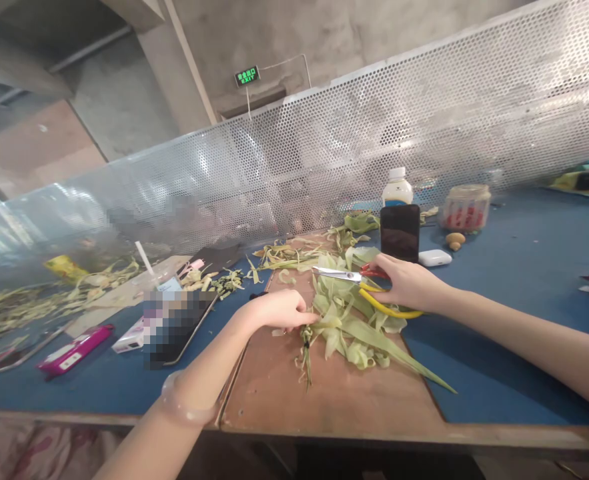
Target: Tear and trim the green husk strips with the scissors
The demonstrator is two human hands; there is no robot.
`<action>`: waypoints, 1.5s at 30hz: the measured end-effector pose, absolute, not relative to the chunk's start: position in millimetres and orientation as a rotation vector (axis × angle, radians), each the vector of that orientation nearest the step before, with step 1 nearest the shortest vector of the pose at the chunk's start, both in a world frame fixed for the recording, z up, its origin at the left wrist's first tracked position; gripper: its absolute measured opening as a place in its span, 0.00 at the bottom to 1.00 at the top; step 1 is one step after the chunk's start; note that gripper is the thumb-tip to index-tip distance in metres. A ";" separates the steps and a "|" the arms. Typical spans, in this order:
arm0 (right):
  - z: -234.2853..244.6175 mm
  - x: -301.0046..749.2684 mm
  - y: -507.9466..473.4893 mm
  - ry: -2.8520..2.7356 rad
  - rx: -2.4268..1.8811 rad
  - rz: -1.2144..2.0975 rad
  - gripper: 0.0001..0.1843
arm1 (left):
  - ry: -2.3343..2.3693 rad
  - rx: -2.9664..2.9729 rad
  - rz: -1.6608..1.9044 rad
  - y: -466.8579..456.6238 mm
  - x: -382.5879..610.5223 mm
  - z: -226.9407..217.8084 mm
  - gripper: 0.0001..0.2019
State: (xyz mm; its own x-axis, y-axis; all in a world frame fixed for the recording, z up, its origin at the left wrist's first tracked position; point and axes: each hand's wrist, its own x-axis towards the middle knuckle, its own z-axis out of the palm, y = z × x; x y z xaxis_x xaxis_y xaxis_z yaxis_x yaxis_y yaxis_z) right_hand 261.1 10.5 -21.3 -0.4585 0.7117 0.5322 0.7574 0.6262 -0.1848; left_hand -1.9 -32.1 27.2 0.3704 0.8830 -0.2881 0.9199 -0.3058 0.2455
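My right hand (408,283) is closed on a pair of scissors (344,274) with red and yellow handles, their metal blades pointing left above the leaves. Below them, a loose heap of pale green leaves resembling corn husks (347,333) lies on a brown wooden board (274,393). At the left edge of this heap, my left hand (287,310) has its fingers curled and the index finger reaching to the leaves. A small knotted bundle of thin green strips (307,339) hangs at its fingertips, partly hidden by them. The wrist wears a pale bangle (187,407).
Behind my right hand stand a black phone (399,233), a white bottle (397,189) and a jar (465,209). A white case (435,258) lies beside the phone. To the left are a magenta device (75,350) and more leaf scraps (19,310). A perforated metal screen (294,157) runs behind.
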 end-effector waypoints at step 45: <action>-8.0 256.6 -5.9 -2.349 -1.136 -0.266 0.21 | 1.653 3.069 0.024 -41.7 -14.1 25.6 0.08</action>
